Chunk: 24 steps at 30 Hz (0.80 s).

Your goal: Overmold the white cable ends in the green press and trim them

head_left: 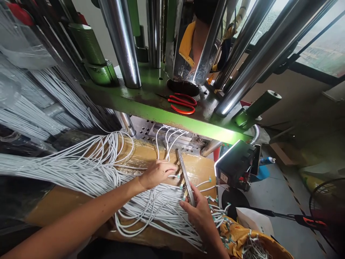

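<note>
My right hand [198, 207] grips the lower end of a narrow metal bar [185, 178], thumb on its left side. Small gold and green connector ends line the bar's left edge. Beside its upper half, my left hand [157, 174] is closed in a pinch around a white cable [132, 168]; the exact spot held is partly hidden by the fingers. Beneath both hands, a thick bundle of white cables [161, 201] spreads over a board covered in brown tape [205, 165]. Several loose cable ends with green tips lie right of the bar.
A green press plate [151, 104] with steel columns [121, 43] stands ahead, red-handled pliers [183, 102] on top. Below it, cables run into a metal mould [175, 133]. At right are a lit lamp [234, 165], a yellow bag [258, 241] of cable pieces and a fan [327, 201].
</note>
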### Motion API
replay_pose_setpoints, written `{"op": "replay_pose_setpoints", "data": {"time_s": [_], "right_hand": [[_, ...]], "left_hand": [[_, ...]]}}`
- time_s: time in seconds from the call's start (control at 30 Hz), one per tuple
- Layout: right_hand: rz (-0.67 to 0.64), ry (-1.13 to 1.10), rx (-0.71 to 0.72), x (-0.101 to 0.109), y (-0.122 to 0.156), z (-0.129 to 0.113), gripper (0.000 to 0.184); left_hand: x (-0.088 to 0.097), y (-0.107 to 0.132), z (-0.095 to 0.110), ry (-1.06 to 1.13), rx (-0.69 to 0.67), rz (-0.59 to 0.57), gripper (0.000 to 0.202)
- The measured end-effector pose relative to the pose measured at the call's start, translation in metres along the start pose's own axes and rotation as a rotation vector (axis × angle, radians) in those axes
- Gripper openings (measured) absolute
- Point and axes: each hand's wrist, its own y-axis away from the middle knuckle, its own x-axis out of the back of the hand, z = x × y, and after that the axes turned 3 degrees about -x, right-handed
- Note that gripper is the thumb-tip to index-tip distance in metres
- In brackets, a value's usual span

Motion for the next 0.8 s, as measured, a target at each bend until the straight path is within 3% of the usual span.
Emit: {"op": "replay_pose_setpoints", "data": {"time_s": [0.2,0.37,0.47,0.57,0.63,0.73,0.8], "right_hand": [[0.007,0.054,0.012,0.0,-0.002,0.001,0.069],[0.008,0.244,0.001,-0.002,0.003,-0.008,0.071],[0.056,0.632,0.032,0.003,0.011,-0.018,0.062],[0.191,1.126,0.22,0.012,0.005,-0.037,0.034],[0.26,1.237,0.403,0.014,-0.017,-0.057,0.022],[0.375,1.164,0.74,0.003,-0.077,-0.097,0.031],[0.461,1.13,0.814,-0.013,-0.126,-0.124,0.037]], "left_hand": [[-0.011,0.001,-0.01,-0.054,-0.131,0.026,0.019],[0.005,-0.017,-0.004,-0.165,-0.072,-0.081,0.027],[0.019,-0.032,-0.003,-0.255,-0.136,-0.236,0.039],[0.024,-0.042,-0.005,-0.232,-0.157,-0.372,0.027],[0.021,-0.045,-0.008,-0.234,-0.103,-0.298,0.026],[0.01,-0.047,-0.018,-0.371,0.102,0.073,0.054],[0.004,-0.047,-0.029,-0.466,0.216,0.265,0.075]]}}
